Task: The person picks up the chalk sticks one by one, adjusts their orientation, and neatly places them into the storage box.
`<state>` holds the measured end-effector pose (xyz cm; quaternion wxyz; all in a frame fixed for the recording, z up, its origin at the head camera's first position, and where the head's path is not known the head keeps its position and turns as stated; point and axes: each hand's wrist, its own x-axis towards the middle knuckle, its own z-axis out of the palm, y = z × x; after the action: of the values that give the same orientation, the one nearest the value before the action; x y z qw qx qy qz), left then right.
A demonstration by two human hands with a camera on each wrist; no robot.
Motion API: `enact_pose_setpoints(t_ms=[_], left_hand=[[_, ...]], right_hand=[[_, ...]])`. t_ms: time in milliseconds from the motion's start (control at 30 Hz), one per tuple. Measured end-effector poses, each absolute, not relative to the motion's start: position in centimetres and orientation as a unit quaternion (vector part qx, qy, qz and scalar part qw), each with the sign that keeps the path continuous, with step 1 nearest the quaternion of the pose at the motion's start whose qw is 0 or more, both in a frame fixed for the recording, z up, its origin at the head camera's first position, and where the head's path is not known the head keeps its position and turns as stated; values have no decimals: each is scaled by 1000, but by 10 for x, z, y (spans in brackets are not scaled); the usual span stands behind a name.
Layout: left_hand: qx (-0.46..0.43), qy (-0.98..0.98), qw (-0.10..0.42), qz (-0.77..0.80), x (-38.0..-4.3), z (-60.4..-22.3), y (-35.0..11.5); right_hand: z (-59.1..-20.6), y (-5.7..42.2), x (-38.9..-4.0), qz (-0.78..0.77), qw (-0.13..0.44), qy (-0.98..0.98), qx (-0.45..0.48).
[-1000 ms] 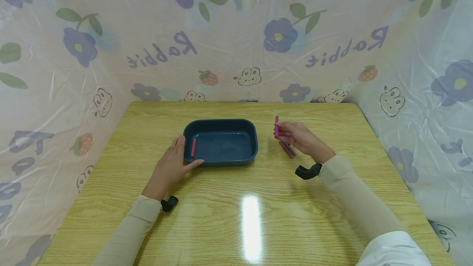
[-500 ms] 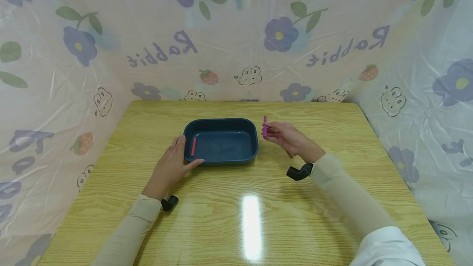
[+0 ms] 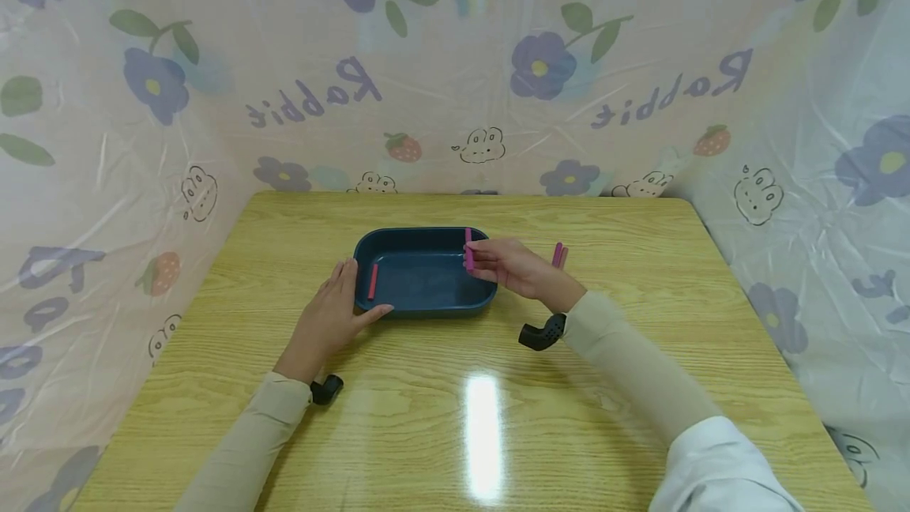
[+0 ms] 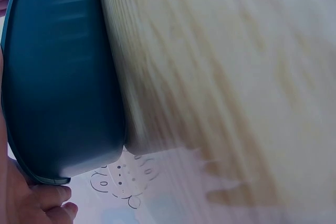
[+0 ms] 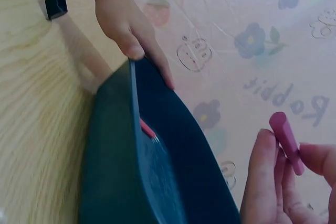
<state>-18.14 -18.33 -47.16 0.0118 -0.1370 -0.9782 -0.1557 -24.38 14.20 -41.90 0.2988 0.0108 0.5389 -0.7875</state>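
A dark blue rectangular tray (image 3: 426, 312) with rounded corners stands on the table. At its left end my left hand (image 3: 329, 318) holds the rim, thumb along the front corner and fingers by the left wall. Near this end, a short red stick (image 3: 373, 281) lies inside. My right hand (image 3: 508, 265) pinches a short magenta, crayon-like stick (image 5: 286, 142) between thumb and fingers. In the head view that hand overlaps the tray's right end, with the stick nearly upright over the interior. The right wrist view shows the stick's faceted sides.
Behind the right hand, a purple stick (image 3: 558, 254) and a pinkish-brown stick (image 3: 565, 258) lie side by side on the wooden table (image 3: 398, 433), partly hidden. A printed cloth (image 3: 441, 93) hangs behind and on both sides. Each wrist wears a black camera mount (image 3: 543, 333).
My right hand has carried the magenta stick leftward from the loose sticks to over the tray's right end, uncovering part of two sticks. The left hand and the tray have not moved.
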Motion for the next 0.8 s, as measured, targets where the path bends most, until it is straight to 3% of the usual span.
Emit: enact_pose_setpoints(t_ms=[800], left_hand=[[-132,-979,3,-156,-183,-470,-183]], right_hand=[[-432,82,-249,-741,324,588,-23]])
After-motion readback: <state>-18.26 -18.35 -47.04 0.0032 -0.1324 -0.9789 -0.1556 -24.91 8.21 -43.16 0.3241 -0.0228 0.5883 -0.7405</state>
